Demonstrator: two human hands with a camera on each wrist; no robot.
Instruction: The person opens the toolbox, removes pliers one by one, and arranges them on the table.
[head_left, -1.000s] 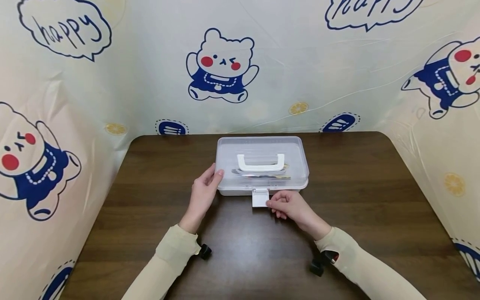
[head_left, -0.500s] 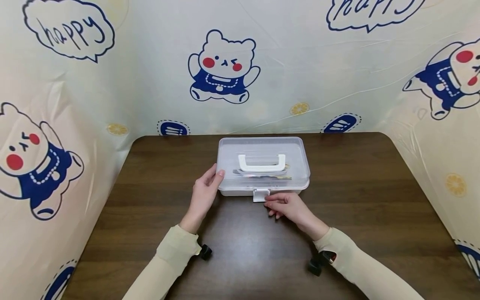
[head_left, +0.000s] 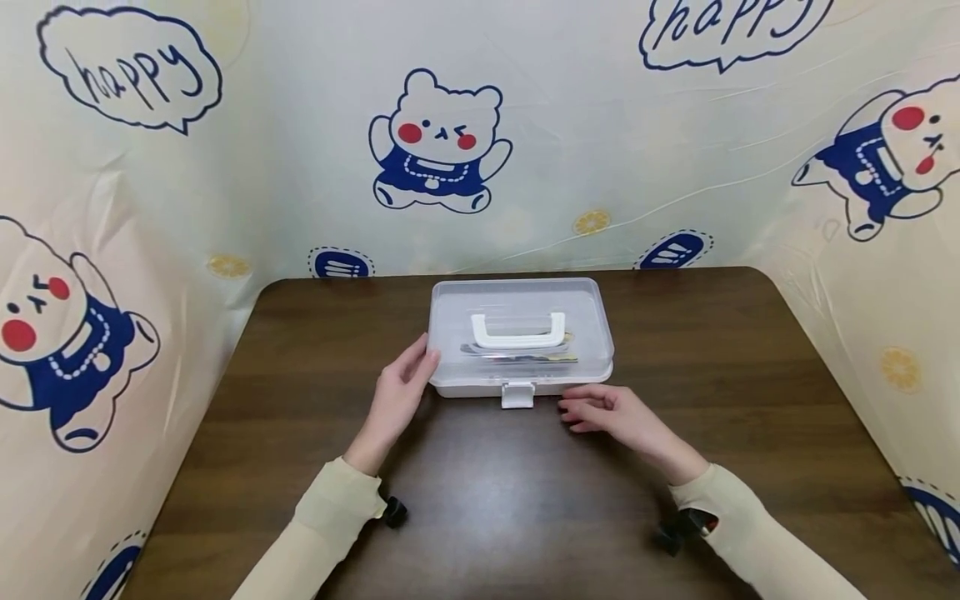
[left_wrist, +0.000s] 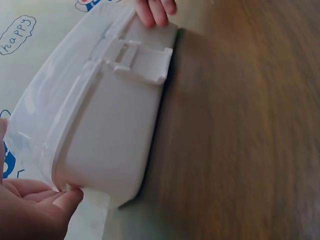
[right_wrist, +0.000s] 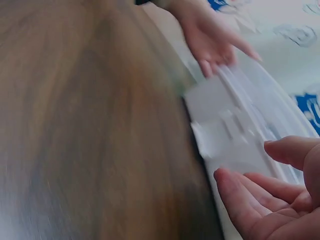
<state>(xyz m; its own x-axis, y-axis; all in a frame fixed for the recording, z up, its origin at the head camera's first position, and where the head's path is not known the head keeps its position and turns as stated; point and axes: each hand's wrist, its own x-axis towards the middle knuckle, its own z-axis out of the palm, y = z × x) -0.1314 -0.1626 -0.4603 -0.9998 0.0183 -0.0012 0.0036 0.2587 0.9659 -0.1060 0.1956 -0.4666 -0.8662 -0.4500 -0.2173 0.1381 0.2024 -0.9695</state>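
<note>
A clear-lidded plastic storage box (head_left: 521,298) with a white carry handle (head_left: 519,341) lies at the back of the table, its lid down. On its front, the white latch (head_left: 517,396) hangs outward from the lid, clear of the front wall (left_wrist: 110,130). My left hand (head_left: 396,392) holds the box's left end, thumb and fingers at the lid rim near the front corner. Just right of the latch, my right hand (head_left: 618,417) is beside the front wall, holding nothing; thumb and fingers stand apart in the right wrist view. Whether its fingertips touch the box, I cannot tell.
Through the lid, several thin flat items (head_left: 517,353) show inside the box, too blurred to identify. The dark wooden table (head_left: 480,500) ends just behind the box at a printed cloth backdrop (head_left: 300,167), which also rises on both sides.
My right hand pinched the latch's right edge and tilted it up a little, then let go and moved right. My left hand has stayed at the box's left end.
</note>
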